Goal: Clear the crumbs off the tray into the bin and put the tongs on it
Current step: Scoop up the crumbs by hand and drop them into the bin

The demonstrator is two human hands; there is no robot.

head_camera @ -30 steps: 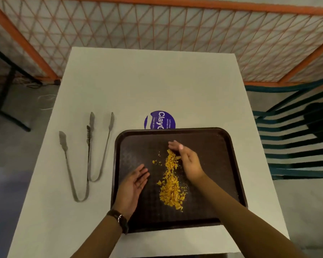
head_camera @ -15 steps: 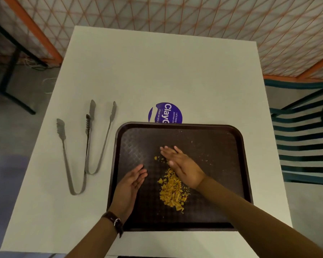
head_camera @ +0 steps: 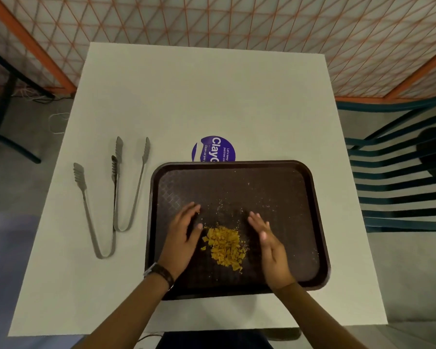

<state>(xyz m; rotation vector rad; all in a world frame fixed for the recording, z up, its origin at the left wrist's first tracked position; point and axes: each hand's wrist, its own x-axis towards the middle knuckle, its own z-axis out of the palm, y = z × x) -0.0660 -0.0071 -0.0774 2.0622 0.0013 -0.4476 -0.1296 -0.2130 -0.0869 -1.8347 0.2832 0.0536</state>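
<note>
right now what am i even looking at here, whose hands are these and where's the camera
There is no machine here. A person wears a camera on the head, looking down at their own bare hands. Both rest on a dark brown tray on a white table. The left hand, with a watch on its wrist, and the right hand flank a pile of yellow crumbs. Both are open and hold nothing. Two metal tongs lie on the table left of the tray. A purple sticker peeks out behind it.
</note>
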